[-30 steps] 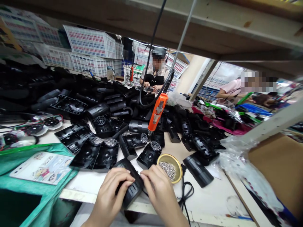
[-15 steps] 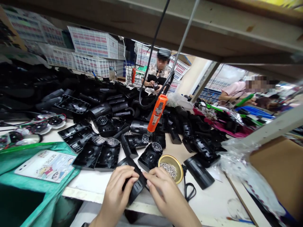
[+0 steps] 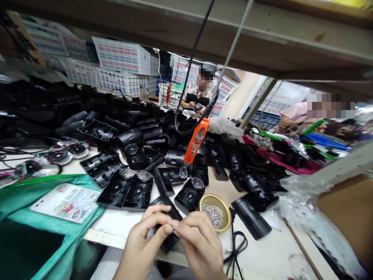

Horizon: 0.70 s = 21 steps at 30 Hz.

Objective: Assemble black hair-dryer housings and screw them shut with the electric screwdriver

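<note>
Over a black plastic housing part point(image 3: 169, 245) at the table's front edge, my left hand point(image 3: 147, 237) and my right hand point(image 3: 199, 239) meet at the fingertips. Both are closed in a pinch around something tiny, mostly hidden by the fingers, so I cannot make out what it is. The housing part lies behind and beneath the fingers, partly covered by them. Close by on the right stands a yellow-rimmed bowl point(image 3: 226, 223) of small silver screws point(image 3: 213, 214). An orange electric screwdriver point(image 3: 197, 140) hangs by its cable, its tip above the black parts.
Black housing halves point(image 3: 136, 193) lie behind my hands, with a large heap further back. A black cord point(image 3: 237, 249) and another housing point(image 3: 252, 217) lie right. A green bag point(image 3: 72, 249) hangs at left; a shelf point(image 3: 175, 35) crosses overhead. A co-worker point(image 3: 201, 91) sits opposite.
My fingertips have come together over the housing part, where they were apart on it before. The whole view has shifted slightly, and more of the black cord shows.
</note>
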Tool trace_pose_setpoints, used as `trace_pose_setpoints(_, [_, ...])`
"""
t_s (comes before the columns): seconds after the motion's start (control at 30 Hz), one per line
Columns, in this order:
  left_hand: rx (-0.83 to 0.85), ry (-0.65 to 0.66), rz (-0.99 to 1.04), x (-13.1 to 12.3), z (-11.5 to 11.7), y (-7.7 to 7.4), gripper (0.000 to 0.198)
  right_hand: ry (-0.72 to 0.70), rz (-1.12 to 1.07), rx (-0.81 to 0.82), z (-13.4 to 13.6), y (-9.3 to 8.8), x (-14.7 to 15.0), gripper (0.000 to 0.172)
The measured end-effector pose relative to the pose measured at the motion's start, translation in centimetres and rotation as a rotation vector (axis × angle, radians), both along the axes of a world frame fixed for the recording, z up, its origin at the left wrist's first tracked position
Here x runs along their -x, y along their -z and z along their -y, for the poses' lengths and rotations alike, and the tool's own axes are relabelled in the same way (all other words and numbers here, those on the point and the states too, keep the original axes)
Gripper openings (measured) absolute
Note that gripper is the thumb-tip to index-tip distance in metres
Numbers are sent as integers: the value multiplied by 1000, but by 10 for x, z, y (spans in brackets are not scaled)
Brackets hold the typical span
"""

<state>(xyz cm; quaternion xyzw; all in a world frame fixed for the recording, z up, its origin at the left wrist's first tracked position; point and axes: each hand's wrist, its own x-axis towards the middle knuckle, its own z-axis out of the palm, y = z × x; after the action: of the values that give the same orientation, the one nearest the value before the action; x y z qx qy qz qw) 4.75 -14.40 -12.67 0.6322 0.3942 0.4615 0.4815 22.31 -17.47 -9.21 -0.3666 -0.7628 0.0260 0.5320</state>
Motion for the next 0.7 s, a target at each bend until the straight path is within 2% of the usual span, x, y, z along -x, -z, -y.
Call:
trace_pose_setpoints(0.1, [-27,-6,-33,1,1,-3,21,-2,25,-13,0,-5,0,32])
trace_pose_setpoints(0.17, [-87,-62,-80,2,-1,-3,19,-3,24,26,-4,-8,1,27])
trace_pose_setpoints(0.27, [-280,-239,-172,5,-8,3,12,125,-44,234,-18,-6,2,13])
trace_pose_setpoints(0.33, [-435,-290,-255,8,-13,10,13,239,-96,428,-30,1,3,15])
trace_pose_setpoints(0.4, [-558,-267,-338,12,-16,18,16,284,-115,568,-42,11,3,18])
trace_pose_setpoints(0.5, [-669,-223,-403,16,-18,26,20,280,-111,665,-54,21,6,17])
trace_pose_setpoints(0.7, [-705,-228,-417,16,-18,28,20,256,-42,776,-63,12,9,17])
